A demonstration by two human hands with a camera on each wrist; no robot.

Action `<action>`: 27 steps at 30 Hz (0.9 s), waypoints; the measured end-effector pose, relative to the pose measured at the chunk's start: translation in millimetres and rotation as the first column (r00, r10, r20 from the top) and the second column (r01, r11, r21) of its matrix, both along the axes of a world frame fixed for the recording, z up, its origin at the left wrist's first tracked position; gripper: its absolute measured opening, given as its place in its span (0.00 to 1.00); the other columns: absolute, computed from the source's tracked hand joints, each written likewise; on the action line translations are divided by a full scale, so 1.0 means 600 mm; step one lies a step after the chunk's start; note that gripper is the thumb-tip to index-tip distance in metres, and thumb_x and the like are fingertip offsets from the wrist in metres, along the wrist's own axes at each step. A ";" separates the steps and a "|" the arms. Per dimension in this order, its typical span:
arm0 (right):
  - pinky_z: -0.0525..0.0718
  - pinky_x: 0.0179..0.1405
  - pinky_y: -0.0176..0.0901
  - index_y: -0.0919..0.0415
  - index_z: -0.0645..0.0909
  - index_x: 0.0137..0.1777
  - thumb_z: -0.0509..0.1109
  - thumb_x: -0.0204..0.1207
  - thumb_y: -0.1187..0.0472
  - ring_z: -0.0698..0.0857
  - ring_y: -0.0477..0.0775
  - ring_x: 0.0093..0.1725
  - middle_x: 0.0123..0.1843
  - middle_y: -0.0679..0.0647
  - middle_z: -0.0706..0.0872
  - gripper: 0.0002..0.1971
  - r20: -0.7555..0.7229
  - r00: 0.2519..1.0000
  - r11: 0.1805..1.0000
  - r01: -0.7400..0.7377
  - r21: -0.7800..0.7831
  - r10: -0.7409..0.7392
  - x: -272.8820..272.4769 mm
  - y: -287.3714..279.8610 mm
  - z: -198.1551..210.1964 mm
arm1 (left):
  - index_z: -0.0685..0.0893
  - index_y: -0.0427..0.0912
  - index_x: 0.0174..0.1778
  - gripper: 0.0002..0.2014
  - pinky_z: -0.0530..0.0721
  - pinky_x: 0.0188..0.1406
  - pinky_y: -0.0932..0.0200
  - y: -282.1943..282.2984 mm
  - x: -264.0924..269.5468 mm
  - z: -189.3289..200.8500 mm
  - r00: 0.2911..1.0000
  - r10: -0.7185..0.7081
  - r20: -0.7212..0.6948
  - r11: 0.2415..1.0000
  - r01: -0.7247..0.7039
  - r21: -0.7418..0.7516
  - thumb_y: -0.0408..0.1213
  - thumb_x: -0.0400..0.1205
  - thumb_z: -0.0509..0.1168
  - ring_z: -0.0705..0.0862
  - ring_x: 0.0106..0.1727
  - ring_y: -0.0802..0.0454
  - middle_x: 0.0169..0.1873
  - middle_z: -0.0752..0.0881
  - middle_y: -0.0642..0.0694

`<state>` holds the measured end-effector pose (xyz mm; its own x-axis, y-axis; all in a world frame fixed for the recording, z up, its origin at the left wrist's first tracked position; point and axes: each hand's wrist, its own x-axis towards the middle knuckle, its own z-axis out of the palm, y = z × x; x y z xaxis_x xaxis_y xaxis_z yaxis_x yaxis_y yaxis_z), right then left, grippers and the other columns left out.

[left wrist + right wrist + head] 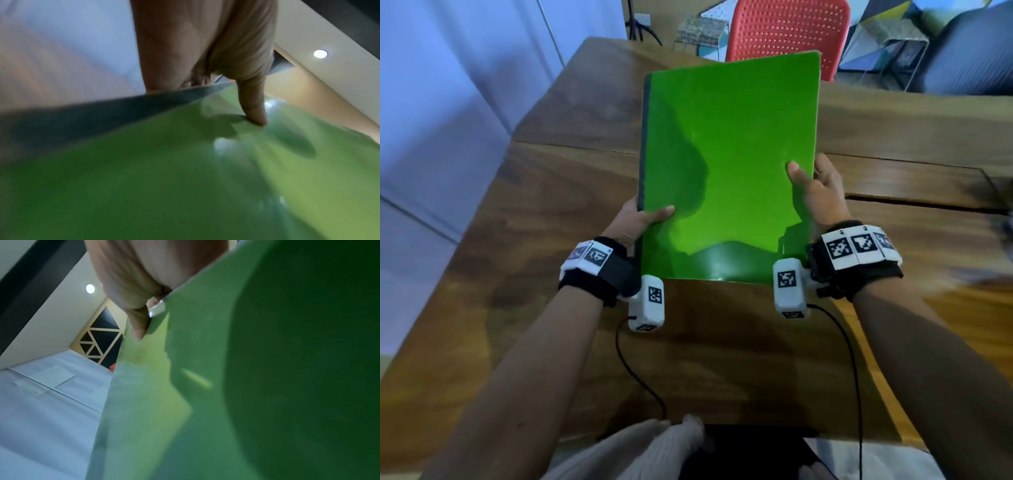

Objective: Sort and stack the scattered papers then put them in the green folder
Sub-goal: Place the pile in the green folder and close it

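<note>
- The green folder [729,178] is held closed above the middle of the wooden table [551,192], its long axis running from the near edge toward the far edge, where a red chair [787,31] stands.
- Its far end is tilted upward and away; the near short edge hangs over the table's near half, level with the wrists.
- A dark spine strip is seen along the folder's left long edge, and the right long edge is the opening side.
- The left hand [635,219] is clamped on the spine edge near the lower corner, thumb laid flat on the front cover, the other fingers hidden behind it.
- In the left wrist view the thumb [252,105] is shown pressed onto the glossy green cover [185,178].
- The right hand [818,192] is pinched on the right long edge, about midway up the lower half, thumb on the cover and fingers behind.
- In the right wrist view a thumb [139,324] is pressed to the folder's edge [185,353]; a sliver of white shows there, too blurred to identify.
- Marker-covered bands and small white cameras are worn on both wrists.
</note>
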<state>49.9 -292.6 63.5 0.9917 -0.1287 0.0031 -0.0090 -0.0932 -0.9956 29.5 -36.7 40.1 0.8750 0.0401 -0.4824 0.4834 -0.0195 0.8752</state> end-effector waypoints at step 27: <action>0.77 0.67 0.57 0.72 0.69 0.66 0.56 0.83 0.65 0.79 0.65 0.62 0.64 0.66 0.78 0.15 -0.677 0.710 0.768 -0.539 -0.345 0.194 -0.158 0.533 -0.191 | 0.53 0.28 0.80 0.49 0.71 0.74 0.47 0.510 -0.104 -0.135 0.865 0.260 -0.429 0.777 0.076 0.625 0.63 0.76 0.62 0.68 0.77 0.35 0.78 0.63 0.32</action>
